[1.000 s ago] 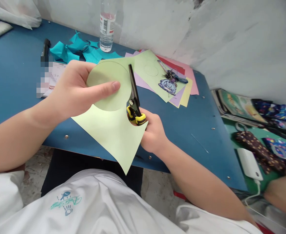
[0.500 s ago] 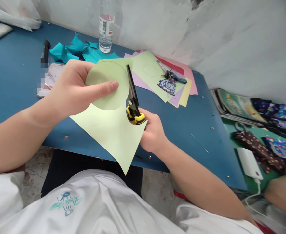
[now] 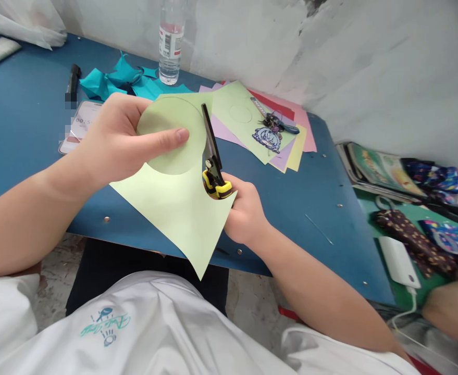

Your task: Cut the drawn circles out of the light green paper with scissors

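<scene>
My left hand (image 3: 117, 140) pinches a light green paper sheet (image 3: 177, 208), thumb across a partly cut circle (image 3: 172, 133) in it. My right hand (image 3: 244, 213) grips yellow-and-black scissors (image 3: 212, 156) from below the sheet. Their black blades point away from me along the circle's right edge. The sheet is held above the near edge of the blue table (image 3: 25, 120).
A stack of coloured paper sheets (image 3: 252, 125) with keys and a charm (image 3: 271, 127) lies beyond. Teal scraps (image 3: 115, 80), a water bottle (image 3: 170, 41), a black marker (image 3: 71, 80) and a phone (image 3: 82, 122) sit at the back left. Books, cloth and a white power bank (image 3: 398, 260) lie right.
The scissors and the paper have shifted very slightly left, with the blades a little further along the circle's edge. Both hands keep their grip.
</scene>
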Available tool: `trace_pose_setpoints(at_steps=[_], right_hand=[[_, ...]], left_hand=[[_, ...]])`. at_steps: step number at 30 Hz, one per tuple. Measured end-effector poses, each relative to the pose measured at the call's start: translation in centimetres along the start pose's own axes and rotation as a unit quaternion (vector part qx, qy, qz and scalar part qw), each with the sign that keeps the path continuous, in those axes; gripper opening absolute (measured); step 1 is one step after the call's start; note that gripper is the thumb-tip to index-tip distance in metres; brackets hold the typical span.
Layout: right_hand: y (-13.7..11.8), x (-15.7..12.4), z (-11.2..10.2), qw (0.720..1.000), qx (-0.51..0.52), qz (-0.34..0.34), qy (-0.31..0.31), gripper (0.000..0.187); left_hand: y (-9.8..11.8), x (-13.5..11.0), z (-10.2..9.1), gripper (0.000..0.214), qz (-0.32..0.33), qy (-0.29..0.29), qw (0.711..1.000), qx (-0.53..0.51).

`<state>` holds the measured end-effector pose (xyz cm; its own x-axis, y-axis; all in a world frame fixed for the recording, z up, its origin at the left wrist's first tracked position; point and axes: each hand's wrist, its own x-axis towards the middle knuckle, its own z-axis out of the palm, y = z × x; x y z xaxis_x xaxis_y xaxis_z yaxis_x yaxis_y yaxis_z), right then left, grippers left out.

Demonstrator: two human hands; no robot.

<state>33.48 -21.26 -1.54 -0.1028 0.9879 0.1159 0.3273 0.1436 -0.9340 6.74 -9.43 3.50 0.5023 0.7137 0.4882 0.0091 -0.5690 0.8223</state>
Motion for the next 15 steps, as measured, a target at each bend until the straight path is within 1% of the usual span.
trace_pose_setpoints(at_steps=[4, 7, 11, 15], right_hand=[[-0.11, -0.02, 0.02, 1.000, 0.001, 0.004, 0.001, 0.028], [-0.22, 0.03, 0.04, 1.000, 0.002, 0.007, 0.003, 0.028], [-0.19, 0.11, 0.07, 1.000, 0.002, 0.014, 0.004, 0.028], [0.00, 0.14, 0.08, 1.000, 0.008, 0.018, 0.000, 0.030]], left_hand=[[0.25, 0.02, 0.10, 0.089, -0.009, 0.006, 1.000, -0.003], [0.06, 0.03, 0.00, 0.088, -0.012, 0.008, 1.000, -0.014], [-0.44, 0.06, -0.09, 0.086, 0.009, 0.016, 1.000, -0.024], [-0.41, 0.05, 0.22, 0.088, 0.020, 0.039, 0.999, -0.026]])
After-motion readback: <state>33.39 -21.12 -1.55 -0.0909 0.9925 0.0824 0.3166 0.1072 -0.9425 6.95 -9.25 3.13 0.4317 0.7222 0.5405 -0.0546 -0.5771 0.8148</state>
